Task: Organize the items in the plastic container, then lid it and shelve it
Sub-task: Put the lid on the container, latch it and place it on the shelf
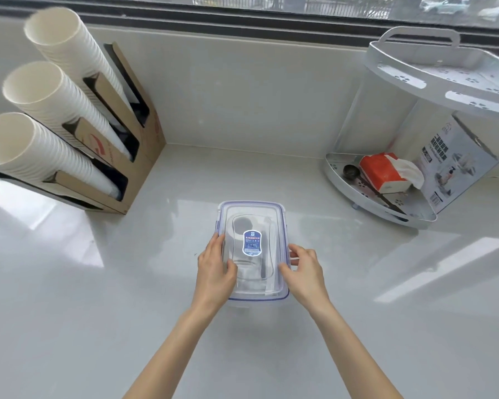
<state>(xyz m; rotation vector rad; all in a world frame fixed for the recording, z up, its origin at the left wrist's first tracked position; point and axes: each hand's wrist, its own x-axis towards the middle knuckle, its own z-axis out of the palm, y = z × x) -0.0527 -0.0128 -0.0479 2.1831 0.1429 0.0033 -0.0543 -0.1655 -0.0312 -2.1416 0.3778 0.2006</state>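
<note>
- Head view: the plastic container (252, 251) is shown standing on the counter (357, 312), its clear lid (242, 210) already seated, a blue label (251, 242) at the lid's centre.
- The left hand (215, 272) is laid against the container's left edge, fingers curled onto the lid; the right hand (303, 270) is pressed likewise at the right edge. Neither is closed into a full grasp.
- The container is judged light, rigid and smooth-walled, hence slippery; it is best taken by both long sides under the rim.
- Contents are seen only dimly through the lid.
- A corner shelf (386, 208) stands well to the container's right, cup stacks (49, 110) to its far left.
</note>
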